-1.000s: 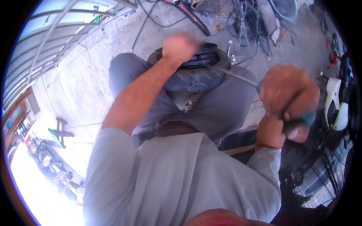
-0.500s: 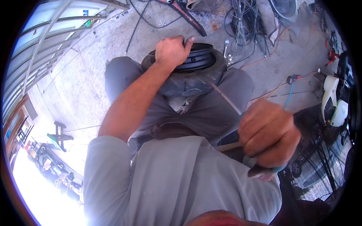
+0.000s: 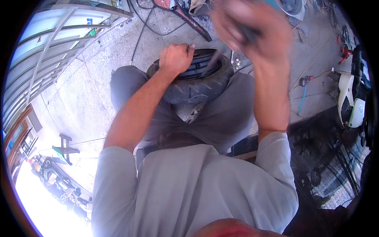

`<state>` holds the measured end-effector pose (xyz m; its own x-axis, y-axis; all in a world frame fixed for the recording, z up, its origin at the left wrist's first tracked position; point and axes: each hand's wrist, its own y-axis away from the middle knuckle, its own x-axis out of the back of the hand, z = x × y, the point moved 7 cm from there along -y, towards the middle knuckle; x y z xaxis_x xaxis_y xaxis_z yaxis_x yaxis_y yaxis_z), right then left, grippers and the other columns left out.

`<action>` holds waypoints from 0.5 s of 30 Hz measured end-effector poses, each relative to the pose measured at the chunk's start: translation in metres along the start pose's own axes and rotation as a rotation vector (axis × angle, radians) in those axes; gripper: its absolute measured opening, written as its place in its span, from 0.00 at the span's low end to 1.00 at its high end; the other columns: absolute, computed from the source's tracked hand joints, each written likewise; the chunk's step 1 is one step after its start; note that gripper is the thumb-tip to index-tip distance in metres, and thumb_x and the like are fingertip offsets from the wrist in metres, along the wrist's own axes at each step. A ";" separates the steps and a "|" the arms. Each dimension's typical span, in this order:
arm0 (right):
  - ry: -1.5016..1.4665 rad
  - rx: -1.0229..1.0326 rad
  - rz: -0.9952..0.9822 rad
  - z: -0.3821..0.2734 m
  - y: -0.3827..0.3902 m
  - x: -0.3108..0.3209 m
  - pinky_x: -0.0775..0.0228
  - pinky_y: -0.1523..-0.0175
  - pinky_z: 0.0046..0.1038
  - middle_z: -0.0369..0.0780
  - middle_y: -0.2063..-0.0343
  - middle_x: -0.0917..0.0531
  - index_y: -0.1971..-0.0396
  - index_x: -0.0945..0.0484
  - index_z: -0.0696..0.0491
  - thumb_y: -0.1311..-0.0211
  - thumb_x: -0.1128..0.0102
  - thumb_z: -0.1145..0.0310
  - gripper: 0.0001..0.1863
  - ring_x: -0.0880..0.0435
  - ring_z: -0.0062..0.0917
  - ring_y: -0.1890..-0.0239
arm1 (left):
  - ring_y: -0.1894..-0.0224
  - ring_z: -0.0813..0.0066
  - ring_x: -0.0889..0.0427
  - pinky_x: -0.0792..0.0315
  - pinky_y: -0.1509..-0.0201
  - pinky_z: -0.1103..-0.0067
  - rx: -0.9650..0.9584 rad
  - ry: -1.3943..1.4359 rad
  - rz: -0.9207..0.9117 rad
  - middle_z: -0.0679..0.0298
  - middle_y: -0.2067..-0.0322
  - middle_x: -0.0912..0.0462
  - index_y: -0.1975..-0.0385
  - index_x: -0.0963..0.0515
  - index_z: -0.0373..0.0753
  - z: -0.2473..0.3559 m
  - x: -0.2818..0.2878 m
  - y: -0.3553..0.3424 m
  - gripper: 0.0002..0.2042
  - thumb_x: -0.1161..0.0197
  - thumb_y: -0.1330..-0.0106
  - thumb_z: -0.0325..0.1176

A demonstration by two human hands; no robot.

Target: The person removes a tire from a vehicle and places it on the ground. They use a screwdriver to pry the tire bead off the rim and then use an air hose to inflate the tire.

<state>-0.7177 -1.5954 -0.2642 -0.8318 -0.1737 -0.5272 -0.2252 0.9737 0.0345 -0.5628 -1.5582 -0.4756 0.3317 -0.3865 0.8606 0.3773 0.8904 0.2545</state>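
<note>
A black tyre (image 3: 197, 93) on a black rim (image 3: 203, 67) rests between my grey-clad knees. My left hand (image 3: 174, 59) is closed on the rim's upper left edge. My right hand (image 3: 252, 31), smeared by motion, is raised above and right of the wheel, closed on a teal-handled tool. The tool's long thin metal shaft (image 3: 214, 62) slants down to the wheel's inner right part; whether its tip is wedged under the bead cannot be told.
Black cables (image 3: 146, 23) and a red-and-black strip (image 3: 189, 21) lie beyond the wheel. Small metal parts (image 3: 237, 65), a tool with a blue hose (image 3: 304, 82) and white panels (image 3: 346, 94) are to the right. A folded stool (image 3: 65, 146) stands at the left.
My right hand has swung from the lower right up to the top, past the wheel, still holding the tool, whose shaft now stands steeper. My left hand stays on the rim.
</note>
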 end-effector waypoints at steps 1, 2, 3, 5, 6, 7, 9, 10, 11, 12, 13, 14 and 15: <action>-0.011 -0.052 0.000 0.009 -0.023 -0.003 0.39 0.82 0.24 0.35 0.84 0.26 0.74 0.24 0.52 0.41 0.35 0.64 0.09 0.29 0.22 0.87 | 0.65 0.39 0.15 0.22 0.58 0.51 -0.003 -0.010 -0.030 0.41 0.72 0.16 0.70 0.15 0.37 0.000 0.001 -0.004 0.22 0.45 0.28 0.51; -0.025 -0.109 -0.006 0.022 -0.047 -0.007 0.41 0.83 0.24 0.34 0.85 0.28 0.74 0.24 0.53 0.41 0.36 0.66 0.08 0.32 0.21 0.88 | 0.65 0.39 0.16 0.22 0.57 0.51 0.008 -0.001 -0.047 0.41 0.71 0.16 0.70 0.15 0.37 -0.003 -0.002 -0.001 0.22 0.45 0.28 0.50; -0.025 -0.126 -0.076 0.030 -0.062 0.007 0.42 0.83 0.24 0.34 0.85 0.29 0.74 0.24 0.53 0.41 0.38 0.65 0.08 0.32 0.20 0.88 | 0.64 0.38 0.16 0.23 0.57 0.51 -0.022 0.027 -0.080 0.41 0.70 0.16 0.69 0.15 0.37 0.008 -0.009 -0.002 0.22 0.46 0.27 0.50; -0.017 -0.262 0.068 0.052 -0.080 0.031 0.43 0.83 0.23 0.33 0.85 0.29 0.75 0.24 0.54 0.39 0.41 0.62 0.11 0.34 0.20 0.88 | 0.62 0.38 0.16 0.23 0.55 0.51 -0.033 0.041 -0.094 0.41 0.68 0.16 0.68 0.15 0.36 0.000 -0.013 -0.014 0.21 0.47 0.27 0.48; -0.075 -0.302 0.018 0.077 -0.101 0.035 0.43 0.84 0.23 0.32 0.85 0.29 0.76 0.24 0.54 0.39 0.41 0.62 0.12 0.34 0.20 0.88 | 0.62 0.38 0.16 0.23 0.55 0.51 -0.012 0.032 -0.107 0.41 0.66 0.15 0.67 0.15 0.36 -0.016 -0.017 -0.011 0.21 0.47 0.27 0.48; -0.100 -0.340 0.055 0.089 -0.113 0.065 0.44 0.84 0.23 0.32 0.85 0.29 0.76 0.24 0.53 0.39 0.41 0.62 0.12 0.34 0.20 0.88 | 0.61 0.38 0.16 0.23 0.54 0.52 -0.059 0.065 -0.164 0.41 0.65 0.15 0.66 0.15 0.35 -0.002 -0.030 -0.011 0.21 0.48 0.26 0.47; -0.139 -0.441 0.124 0.133 -0.133 0.095 0.43 0.85 0.23 0.31 0.85 0.28 0.78 0.24 0.52 0.36 0.42 0.60 0.14 0.34 0.20 0.89 | 0.57 0.38 0.17 0.24 0.49 0.52 0.025 0.098 -0.239 0.40 0.63 0.16 0.64 0.15 0.33 0.005 -0.025 -0.007 0.22 0.49 0.26 0.47; -0.103 -0.452 0.174 0.146 -0.147 0.102 0.43 0.85 0.23 0.32 0.85 0.27 0.78 0.24 0.52 0.35 0.43 0.60 0.14 0.33 0.20 0.89 | 0.56 0.38 0.17 0.25 0.48 0.53 0.029 0.085 -0.237 0.40 0.62 0.16 0.63 0.15 0.32 0.002 -0.022 -0.009 0.23 0.49 0.26 0.47; -0.071 -0.467 0.224 0.163 -0.159 0.105 0.42 0.85 0.24 0.32 0.85 0.26 0.79 0.24 0.51 0.35 0.43 0.59 0.15 0.33 0.20 0.89 | 0.55 0.38 0.17 0.25 0.47 0.53 0.037 0.070 -0.238 0.40 0.62 0.16 0.63 0.15 0.31 -0.004 -0.020 -0.008 0.23 0.49 0.26 0.47; -0.059 -0.469 0.208 0.180 -0.169 0.103 0.41 0.85 0.25 0.33 0.85 0.24 0.79 0.24 0.50 0.34 0.43 0.58 0.16 0.33 0.20 0.89 | 0.55 0.38 0.17 0.25 0.47 0.53 0.071 0.069 -0.233 0.40 0.61 0.16 0.63 0.15 0.31 -0.013 -0.019 -0.004 0.24 0.50 0.25 0.48; -0.033 -0.445 0.203 0.194 -0.178 0.093 0.40 0.85 0.27 0.34 0.85 0.24 0.78 0.23 0.50 0.32 0.43 0.57 0.16 0.32 0.22 0.89 | 0.55 0.38 0.16 0.24 0.47 0.52 0.105 0.066 -0.230 0.40 0.61 0.15 0.63 0.15 0.31 -0.023 -0.018 0.001 0.25 0.50 0.25 0.49; 0.038 -0.392 0.218 0.205 -0.182 0.109 0.36 0.84 0.29 0.35 0.83 0.22 0.76 0.21 0.52 0.31 0.45 0.57 0.17 0.29 0.24 0.87 | 0.55 0.39 0.16 0.24 0.47 0.52 0.094 0.070 -0.238 0.40 0.60 0.15 0.63 0.15 0.31 -0.018 -0.021 -0.002 0.26 0.51 0.24 0.50; 0.108 -0.356 0.236 0.210 -0.191 0.122 0.34 0.80 0.30 0.37 0.81 0.21 0.73 0.20 0.54 0.32 0.43 0.57 0.16 0.27 0.26 0.84 | 0.54 0.39 0.16 0.24 0.47 0.52 0.058 0.055 -0.250 0.40 0.60 0.15 0.63 0.15 0.31 -0.013 -0.023 -0.007 0.26 0.51 0.24 0.50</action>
<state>-0.6696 -1.7716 -0.5131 -0.9255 0.0146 -0.3785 -0.1675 0.8805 0.4435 -0.5619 -1.5583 -0.5026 0.2813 -0.6071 0.7431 0.4039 0.7774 0.4822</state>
